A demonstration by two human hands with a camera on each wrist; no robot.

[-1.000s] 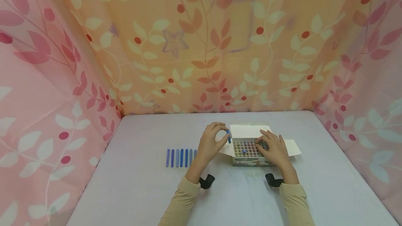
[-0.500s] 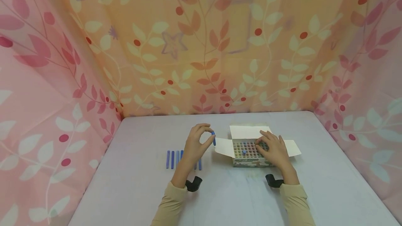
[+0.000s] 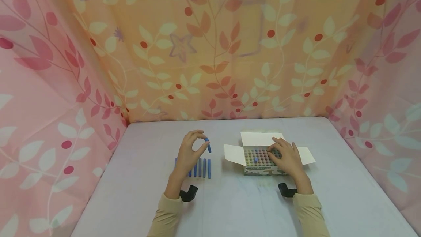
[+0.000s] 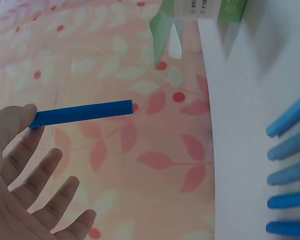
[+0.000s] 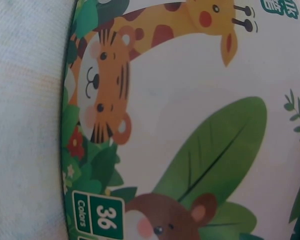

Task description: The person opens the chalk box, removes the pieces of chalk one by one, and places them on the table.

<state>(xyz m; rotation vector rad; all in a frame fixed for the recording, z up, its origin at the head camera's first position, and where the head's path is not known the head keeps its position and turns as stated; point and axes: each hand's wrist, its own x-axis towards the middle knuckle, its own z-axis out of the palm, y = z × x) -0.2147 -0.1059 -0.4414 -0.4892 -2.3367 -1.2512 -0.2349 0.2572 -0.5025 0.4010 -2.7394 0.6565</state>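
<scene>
In the head view my left hand (image 3: 187, 153) holds a blue chalk stick (image 3: 208, 145) above a row of blue chalk sticks (image 3: 204, 168) on the table. The left wrist view shows this blue chalk stick (image 4: 82, 114) pinched at one end by thumb and forefinger, the other fingers spread apart. My right hand (image 3: 286, 156) rests over the right part of the open chalk box (image 3: 264, 171), thumb and forefinger close together. Whether they grip anything is hidden. One blue chalk stick (image 3: 255, 160) stands above the box's holes. In the right wrist view the printed box (image 5: 210, 75) fills most of the frame.
White lid flaps (image 3: 234, 154) spread out on the box's left, back and right. Patterned curtains (image 3: 210, 65) stand behind and beside the white table (image 3: 230, 207). Black wrist mounts (image 3: 189, 194) sit at both wrists.
My left hand has moved left from the box to above the row, carrying the blue chalk stick and uncovering the box's left flap. The right hand has stayed in place.
</scene>
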